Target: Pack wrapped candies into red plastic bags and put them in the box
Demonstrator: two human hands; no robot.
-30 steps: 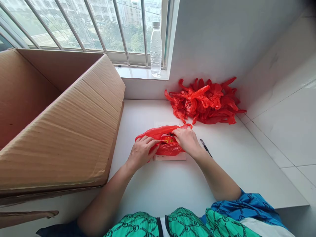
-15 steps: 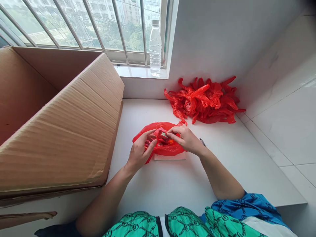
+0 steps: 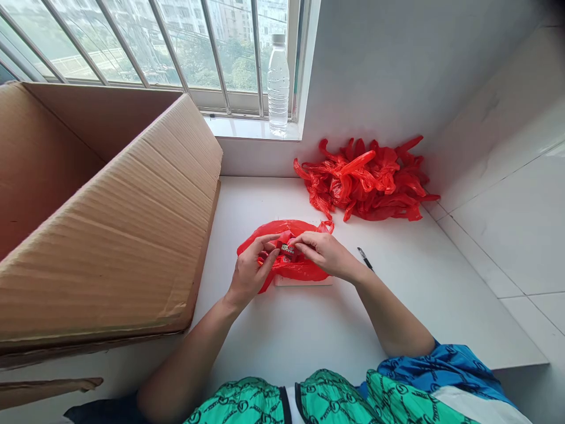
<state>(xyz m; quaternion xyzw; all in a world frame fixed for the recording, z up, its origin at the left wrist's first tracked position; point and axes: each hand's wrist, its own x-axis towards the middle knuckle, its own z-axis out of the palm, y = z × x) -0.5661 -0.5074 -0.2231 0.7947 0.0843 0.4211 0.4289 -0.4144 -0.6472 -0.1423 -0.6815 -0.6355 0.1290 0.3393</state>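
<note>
An opened red plastic bag (image 3: 291, 272) lies spread on the white table, with small red snack packets inside it. My right hand (image 3: 325, 253) is closed, thumb and fingers pinching a small dark-red packet (image 3: 288, 249) with pale lettering over the bag's mouth. My left hand (image 3: 252, 266) is at the bag's left side, its thumb and fingers apart around the packet's left end; whether they press on it is hard to see. Under the bag's near edge, a flat pale pink-white object (image 3: 303, 282) shows in part.
A large open cardboard box (image 3: 145, 218) stands at the left. Crumpled red plastic bags (image 3: 366, 179) are heaped against the back wall. Right of my right hand lies a black pen (image 3: 365, 259). A clear water bottle (image 3: 278, 88) stands on the sill by the barred window.
The packet has shifted slightly down and left and turned, coming closer to my left fingers. My right hand has moved a little left with it, and more of the pen shows.
</note>
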